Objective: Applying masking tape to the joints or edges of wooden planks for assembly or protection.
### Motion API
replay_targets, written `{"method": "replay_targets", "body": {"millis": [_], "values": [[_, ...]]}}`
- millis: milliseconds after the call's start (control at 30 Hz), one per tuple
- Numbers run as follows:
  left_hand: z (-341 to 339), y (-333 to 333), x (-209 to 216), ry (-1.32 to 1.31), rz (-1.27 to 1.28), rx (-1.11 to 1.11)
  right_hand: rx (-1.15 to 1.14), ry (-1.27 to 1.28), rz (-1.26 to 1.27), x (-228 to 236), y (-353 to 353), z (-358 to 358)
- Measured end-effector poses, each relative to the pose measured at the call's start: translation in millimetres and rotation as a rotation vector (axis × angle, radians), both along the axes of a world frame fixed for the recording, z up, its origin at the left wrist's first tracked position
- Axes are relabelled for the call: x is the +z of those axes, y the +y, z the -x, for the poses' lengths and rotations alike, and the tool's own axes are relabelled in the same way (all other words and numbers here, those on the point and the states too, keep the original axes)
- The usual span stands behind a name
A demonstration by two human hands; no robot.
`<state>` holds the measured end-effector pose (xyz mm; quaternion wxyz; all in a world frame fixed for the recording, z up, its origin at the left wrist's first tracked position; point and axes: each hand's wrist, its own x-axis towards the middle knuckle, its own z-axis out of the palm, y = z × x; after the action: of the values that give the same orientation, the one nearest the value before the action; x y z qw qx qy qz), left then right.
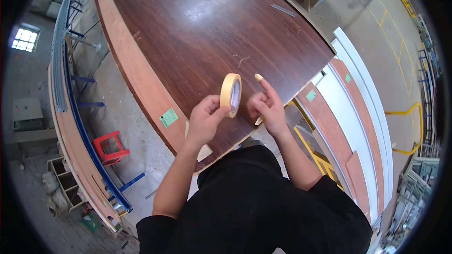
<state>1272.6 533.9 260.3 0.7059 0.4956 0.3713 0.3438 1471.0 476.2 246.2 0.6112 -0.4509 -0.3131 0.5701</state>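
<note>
My left hand [204, 121] grips a roll of yellowish masking tape [226, 93] by its lower edge, thumb and fingers closed on it. The roll stands upright above the brown wood-grain tabletop [193, 56]. Just to the right, my right hand [269, 111] is raised with the index finger stretched out and the other fingers loosely curled. A short pale piece of tape [258, 77] sits on that index fingertip. Below this hand, a pale strip [258, 121] shows at the table edge. The right hand is apart from the roll.
A long light-wood board [136, 61] with a green label [168, 117] lies along the table's left side. White and wood-coloured panels [341, 113] stand at the right. A red stool [110, 146] is on the floor at left, and a thin metal strip [283, 10] lies at the table's far right.
</note>
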Motion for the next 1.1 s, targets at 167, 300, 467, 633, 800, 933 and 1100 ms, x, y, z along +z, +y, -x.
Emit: {"method": "replay_targets", "body": {"millis": [167,300,467,633,800,933,1100], "values": [[-7,-29,5,-0.05,0.009,0.112,-0.048,-0.362,0.097,4,-18,-29],[-13,-40,2,-0.069,0.049,0.17,-0.148,-0.464,0.212,5,-28,-39],[-19,-65,4,0.038,0.115,-0.084,-0.271,-0.511,-0.043,-28,-78,-66],[-9,-108,5,-0.077,0.143,-0.2,-0.181,-0.471,0.282,-49,-134,-68],[15,-152,-7,-0.164,0.184,-0.194,-0.125,-0.606,0.175,-82,-193,-51],[33,-179,-8,-0.177,0.156,-0.154,0.191,-1.008,0.415,-80,-233,-47],[41,-191,-3,-0.215,0.137,-0.077,-0.117,-1.138,0.215,-60,-232,-20]]}}
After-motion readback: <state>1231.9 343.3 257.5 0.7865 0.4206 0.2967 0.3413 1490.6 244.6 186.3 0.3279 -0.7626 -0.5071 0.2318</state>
